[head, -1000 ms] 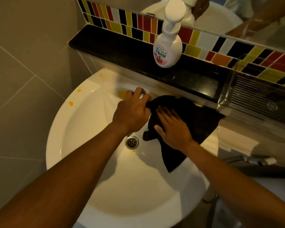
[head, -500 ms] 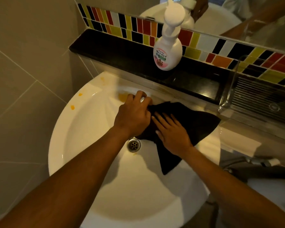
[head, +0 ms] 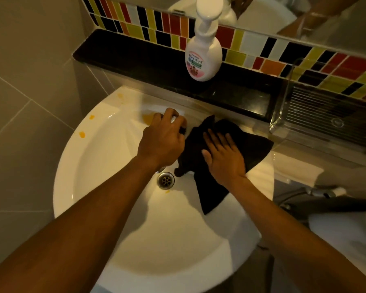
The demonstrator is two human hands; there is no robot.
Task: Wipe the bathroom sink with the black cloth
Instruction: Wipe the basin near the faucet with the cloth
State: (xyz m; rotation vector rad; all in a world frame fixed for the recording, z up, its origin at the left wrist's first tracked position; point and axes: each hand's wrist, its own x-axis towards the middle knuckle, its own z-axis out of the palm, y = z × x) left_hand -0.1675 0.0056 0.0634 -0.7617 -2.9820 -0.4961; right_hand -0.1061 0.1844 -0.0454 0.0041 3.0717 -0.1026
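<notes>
Both hands crowd black cloth against sink back edge

Left hand hides tap; bottle label unreadable.

White soap pump bottle upright on black ledge, top centre; clear ridged tray right; coloured tiles behind.

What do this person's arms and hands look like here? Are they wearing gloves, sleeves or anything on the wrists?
Both arms are bare along the whole length in view: no sleeves show. The left hand and the right hand wear no gloves. No watch, bracelet or ring can be made out on either. The nails look short and plain, though the dim light hides fine detail.
</notes>
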